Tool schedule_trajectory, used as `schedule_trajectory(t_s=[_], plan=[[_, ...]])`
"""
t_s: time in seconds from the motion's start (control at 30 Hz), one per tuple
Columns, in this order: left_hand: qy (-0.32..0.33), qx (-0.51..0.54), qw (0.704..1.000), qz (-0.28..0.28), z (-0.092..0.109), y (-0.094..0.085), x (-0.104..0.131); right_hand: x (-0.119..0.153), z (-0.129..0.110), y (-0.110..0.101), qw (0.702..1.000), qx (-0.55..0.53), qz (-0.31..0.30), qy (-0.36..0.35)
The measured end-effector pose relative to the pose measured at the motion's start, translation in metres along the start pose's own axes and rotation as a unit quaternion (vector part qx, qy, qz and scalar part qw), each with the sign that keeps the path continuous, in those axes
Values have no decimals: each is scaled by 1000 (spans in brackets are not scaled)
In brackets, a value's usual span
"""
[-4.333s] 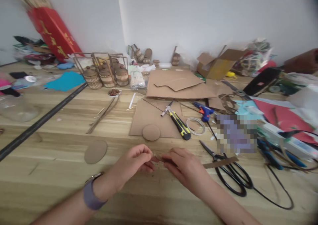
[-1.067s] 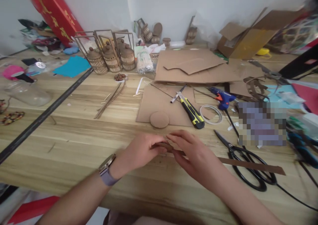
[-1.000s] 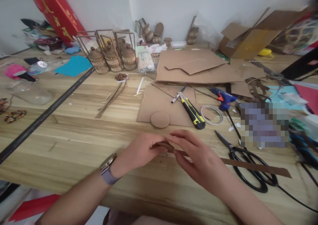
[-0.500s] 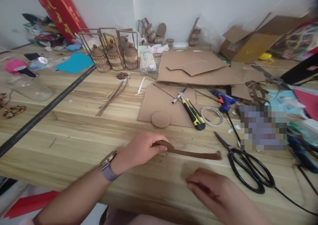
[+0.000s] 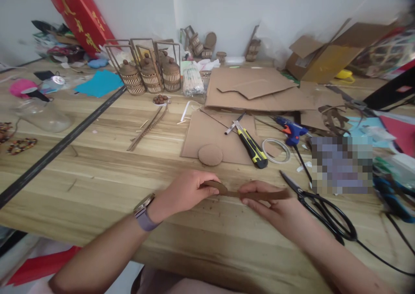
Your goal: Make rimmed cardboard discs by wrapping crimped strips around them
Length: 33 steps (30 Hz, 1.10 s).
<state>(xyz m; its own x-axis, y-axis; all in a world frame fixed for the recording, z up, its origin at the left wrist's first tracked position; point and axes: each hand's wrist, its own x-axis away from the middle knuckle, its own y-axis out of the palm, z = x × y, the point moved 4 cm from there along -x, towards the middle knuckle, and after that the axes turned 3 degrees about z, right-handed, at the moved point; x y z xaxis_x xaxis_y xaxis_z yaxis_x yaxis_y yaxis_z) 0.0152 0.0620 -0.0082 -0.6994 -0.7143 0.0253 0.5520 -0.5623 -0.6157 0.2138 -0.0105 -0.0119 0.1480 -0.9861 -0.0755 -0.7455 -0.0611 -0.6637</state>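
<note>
Between the thumb and fingers of my left hand (image 5: 186, 190) is a brown cardboard disc (image 5: 215, 185), partly hidden by the fingers. A narrow brown strip (image 5: 274, 195) runs from the disc's edge to the right. My right hand (image 5: 270, 199) pinches this strip a short way from the disc, and its free end lies over the back of the hand. A second cardboard disc (image 5: 210, 154) lies on a cardboard sheet (image 5: 194, 129) just beyond my hands. Black-handled scissors (image 5: 319, 203) rest to the right of my right hand.
A yellow-black utility knife (image 5: 251, 145), a tape roll (image 5: 275, 150) and a blue glue gun (image 5: 292, 129) lie beyond my hands. Small lidded baskets with tall handles (image 5: 149, 75) stand at the back left. An open cardboard box (image 5: 324, 52) is at the back right.
My right hand has moved up and taken hold of the strip, which hung free before. My left hand keeps its grip on the disc, nearly in place.
</note>
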Motion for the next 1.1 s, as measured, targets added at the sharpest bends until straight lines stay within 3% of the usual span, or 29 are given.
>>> schedule_trajectory(t_s=[0.33,0.6,1.1], plan=[[9,9,1000,0,0,-2,-1,-1,7,-3,1000,2,-9,13],[4,8,1000,-6,1,-2,-1,-3,2,-5,1000,23,12,-14],[9,-9,1000,-11,0,-1,0,-7,-8,-8,999,12,30,25]])
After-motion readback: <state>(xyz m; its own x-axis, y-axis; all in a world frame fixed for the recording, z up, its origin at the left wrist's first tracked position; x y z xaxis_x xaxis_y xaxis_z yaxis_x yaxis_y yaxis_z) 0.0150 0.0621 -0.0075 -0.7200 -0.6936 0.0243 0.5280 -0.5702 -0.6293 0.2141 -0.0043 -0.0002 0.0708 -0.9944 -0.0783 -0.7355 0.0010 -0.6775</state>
